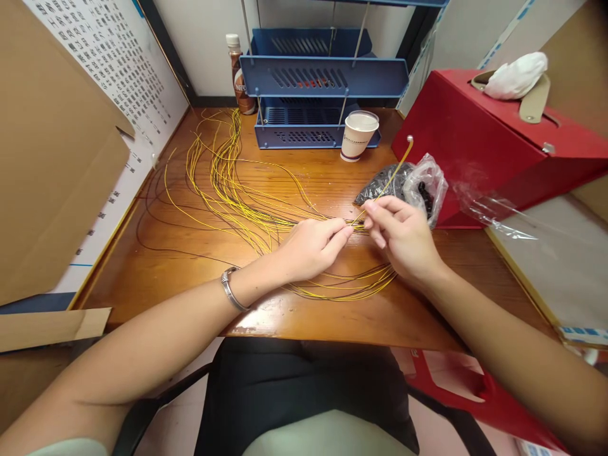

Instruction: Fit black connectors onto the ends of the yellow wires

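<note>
My left hand (311, 246) pinches a thin yellow wire (398, 166) at its fingertips over the wooden desk (156, 272). My right hand (401, 234) is closed on the same wire just to the right; the wire's free end rises up and right to a small pale tip. A bundle of several yellow and dark wires (228, 183) spreads across the desk from the back left and passes under both hands. A metal bracelet (230, 288) is on my left wrist.
A clear plastic bag of small black parts (418, 183) lies behind my right hand. A paper cup (358, 134), blue stacked trays (323, 76) and a bottle (239, 75) stand at the back. A red box (498, 145) is at right, cardboard (52, 158) at left.
</note>
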Available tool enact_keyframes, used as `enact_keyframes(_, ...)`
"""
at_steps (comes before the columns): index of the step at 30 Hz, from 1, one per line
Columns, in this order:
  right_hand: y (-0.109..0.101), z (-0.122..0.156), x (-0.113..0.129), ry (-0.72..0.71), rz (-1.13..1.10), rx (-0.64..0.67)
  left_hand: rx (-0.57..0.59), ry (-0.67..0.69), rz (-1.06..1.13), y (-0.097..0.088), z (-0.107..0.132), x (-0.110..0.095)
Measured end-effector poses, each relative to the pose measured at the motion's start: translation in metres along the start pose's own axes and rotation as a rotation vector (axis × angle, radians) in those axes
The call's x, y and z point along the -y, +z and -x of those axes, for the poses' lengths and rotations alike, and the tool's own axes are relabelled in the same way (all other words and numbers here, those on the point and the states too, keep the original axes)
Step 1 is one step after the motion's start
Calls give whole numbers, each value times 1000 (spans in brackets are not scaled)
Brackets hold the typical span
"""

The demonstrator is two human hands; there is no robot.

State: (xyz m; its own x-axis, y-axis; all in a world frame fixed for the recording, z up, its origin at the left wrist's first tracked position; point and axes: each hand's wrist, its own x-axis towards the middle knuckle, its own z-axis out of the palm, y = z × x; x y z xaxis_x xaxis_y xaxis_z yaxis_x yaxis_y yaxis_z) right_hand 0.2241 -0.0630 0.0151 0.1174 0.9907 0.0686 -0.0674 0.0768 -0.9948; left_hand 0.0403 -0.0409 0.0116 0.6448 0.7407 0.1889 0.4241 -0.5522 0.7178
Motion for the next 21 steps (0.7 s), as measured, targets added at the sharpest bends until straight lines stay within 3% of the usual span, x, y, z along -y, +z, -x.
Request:
enact_keyframes(2,-3,-4,1,-10,-83,-107,-5,0,-22,1,-1,0)
enact_keyframes(5,-5,-7,2,26,-100,-118,-18,15,-57,2,-1,0)
enact_keyframes(11,2,3,0,38,83,159,-26,36,-55,1,1,0)
enact_keyframes(13,4,5,-1,53,102,188,-23,39,-48,1,1,0)
enact_keyframes(18,2,0,1,63,-20,-16,-33,45,-84,2,1,1)
enact_keyframes(21,-1,-2,3,61,-38,-45,-33,44,-107,2,1,1)
